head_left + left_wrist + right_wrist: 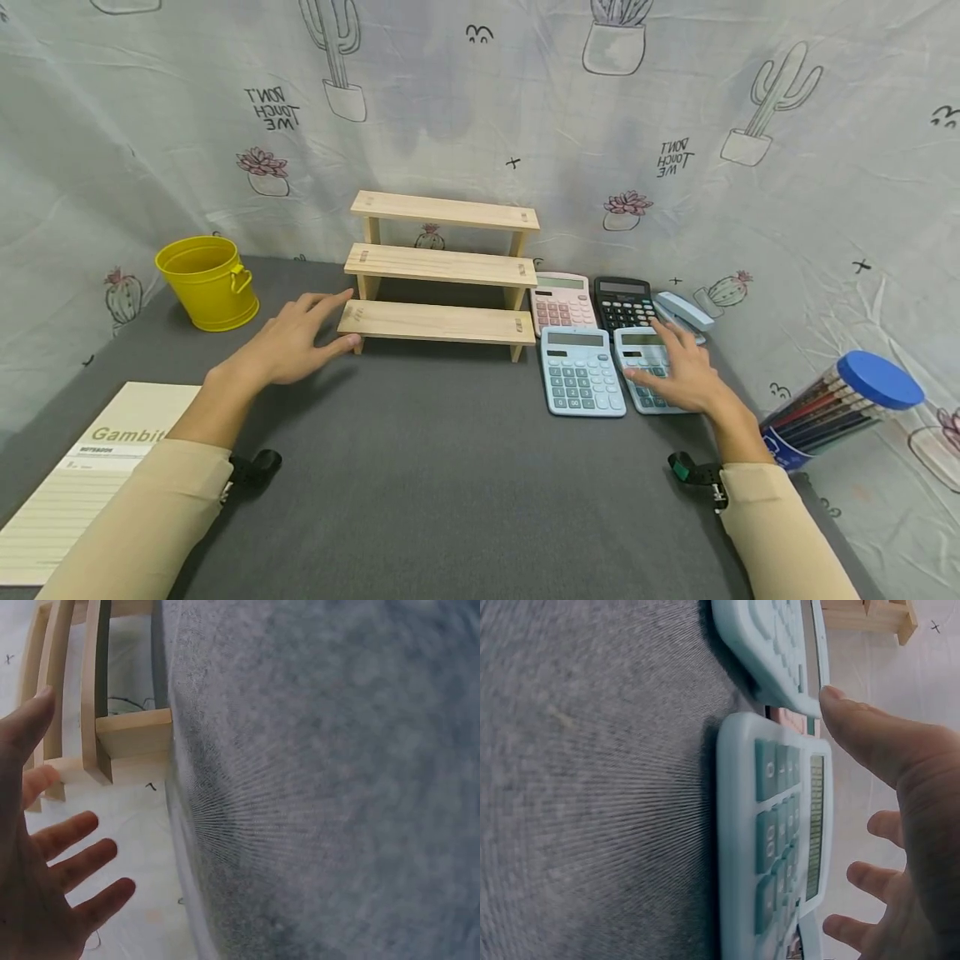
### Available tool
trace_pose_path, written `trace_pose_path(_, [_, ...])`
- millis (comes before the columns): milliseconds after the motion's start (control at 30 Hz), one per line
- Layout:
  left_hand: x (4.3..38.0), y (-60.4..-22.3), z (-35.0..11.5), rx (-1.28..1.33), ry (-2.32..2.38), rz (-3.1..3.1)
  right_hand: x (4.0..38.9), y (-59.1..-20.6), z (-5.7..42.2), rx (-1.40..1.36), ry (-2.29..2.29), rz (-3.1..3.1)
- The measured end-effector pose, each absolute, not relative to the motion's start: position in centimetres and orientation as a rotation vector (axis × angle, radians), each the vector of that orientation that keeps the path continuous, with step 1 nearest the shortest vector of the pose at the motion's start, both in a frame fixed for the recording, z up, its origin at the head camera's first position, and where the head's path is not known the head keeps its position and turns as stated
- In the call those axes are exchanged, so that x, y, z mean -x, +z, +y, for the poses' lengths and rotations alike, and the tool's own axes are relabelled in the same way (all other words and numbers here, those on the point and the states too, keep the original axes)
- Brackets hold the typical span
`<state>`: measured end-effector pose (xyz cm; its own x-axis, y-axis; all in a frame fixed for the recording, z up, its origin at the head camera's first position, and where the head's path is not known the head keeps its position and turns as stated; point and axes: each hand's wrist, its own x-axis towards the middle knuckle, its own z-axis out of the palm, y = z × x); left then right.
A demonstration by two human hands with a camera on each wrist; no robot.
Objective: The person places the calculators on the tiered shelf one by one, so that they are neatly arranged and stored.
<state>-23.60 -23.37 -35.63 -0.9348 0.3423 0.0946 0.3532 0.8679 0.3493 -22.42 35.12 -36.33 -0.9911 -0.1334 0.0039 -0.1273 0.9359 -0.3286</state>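
My left hand (296,337) is beside the left end of a three-step wooden shelf (438,321), thumb and index fingertips right at its lower steps. In the left wrist view the fingers are spread and relaxed, with nothing held. My right hand (686,371) hovers over the right-hand light blue calculator (641,360), covering part of its keys. Its fingers are spread too, as the right wrist view shows. Another light blue calculator (581,375) lies just left of it. Behind them lie a pink calculator (562,302) and a black calculator (622,302).
A light blue stapler (684,312) lies behind the right hand. At far right stands a tub of pencils (832,408) with a blue lid. A yellow bucket (206,287) and a notebook (112,467) are on the left of the grey table (465,492). A printed curtain hangs behind.
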Motion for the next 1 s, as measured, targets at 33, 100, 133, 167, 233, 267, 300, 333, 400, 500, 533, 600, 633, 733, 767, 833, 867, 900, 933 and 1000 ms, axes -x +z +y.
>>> trace_pose_path(33, [23.7, -35.7, -23.4, 0.559, -0.598, -3.018, 22.5, -36.4, 35.2, 0.208, -0.532, 3.060])
trace_pose_path(100, [24.0, -35.7, -23.5, 0.560, -0.651, -3.040, 22.6, -36.5, 35.4, 0.211, -0.550, 3.045])
trace_pose_path(133, [24.1, -35.7, -23.6, 0.561, -0.681, -3.050, 22.7, -36.6, 35.5, 0.209, -0.559, 3.041])
trace_pose_path(167, [24.2, -35.7, -23.6, 0.564, -0.708, -3.062, 22.7, -36.6, 35.6, 0.203, -0.563, 3.036])
trace_pose_path(233, [24.5, -35.9, -23.8, 0.572, -0.758, -3.081, 22.8, -36.8, 35.6, 0.179, -0.565, 3.020])
trace_pose_path(267, [24.6, -35.9, -23.9, 0.576, -0.781, -3.090, 22.8, -36.9, 35.5, 0.171, -0.569, 3.012])
trace_pose_path(300, [24.7, -36.0, -24.0, 0.583, -0.802, -3.097, 22.8, -37.0, 35.5, 0.161, -0.571, 3.005])
trace_pose_path(333, [24.8, -36.2, -24.1, 0.591, -0.822, -3.101, 22.8, -37.2, 35.5, 0.155, -0.572, 2.999])
trace_pose_path(400, [25.0, -36.4, -24.2, 0.603, -0.863, -3.102, 22.8, -37.3, 35.4, 0.145, -0.569, 2.993])
trace_pose_path(500, [25.3, -36.5, -24.3, 0.608, -0.915, -3.096, 23.0, -37.4, 35.5, 0.135, -0.564, 3.001])
trace_pose_path(533, [25.4, -36.5, -24.4, 0.600, -0.923, -3.099, 23.0, -37.5, 35.5, 0.134, -0.563, 3.002])
trace_pose_path(600, [25.5, -36.5, -24.4, 0.588, -0.940, -3.106, 23.2, -37.7, 35.5, 0.129, -0.568, 2.999])
trace_pose_path(633, [25.5, -36.5, -24.5, 0.585, -0.939, -3.112, 23.2, -37.7, 35.5, 0.124, -0.575, 2.993])
trace_pose_path(733, [25.7, -36.4, -24.5, 0.585, -0.937, -3.121, 23.2, -37.9, 35.7, 0.118, -0.600, 2.973])
trace_pose_path(767, [25.7, -36.4, -24.5, 0.590, -0.938, -3.120, 23.2, -37.9, 35.7, 0.118, -0.612, 2.965])
trace_pose_path(833, [25.8, -36.4, -24.5, 0.587, -0.938, -3.121, 23.0, -37.9, 35.7, 0.124, -0.632, 2.954])
trace_pose_path(867, [25.9, -36.4, -24.5, 0.580, -0.947, -3.120, 22.9, -37.9, 35.7, 0.130, -0.640, 2.952])
trace_pose_path(900, [25.9, -36.5, -24.5, 0.581, -0.949, -3.120, 22.8, -37.8, 35.6, 0.136, -0.651, 2.946])
trace_pose_path(933, [25.9, -36.5, -24.5, 0.572, -0.954, -3.121, 22.7, -37.8, 35.7, 0.146, -0.658, 2.943])
trace_pose_path(1000, [26.0, -36.7, -24.6, 0.560, -0.961, -3.122, 22.6, -37.9, 35.7, 0.159, -0.662, 2.937])
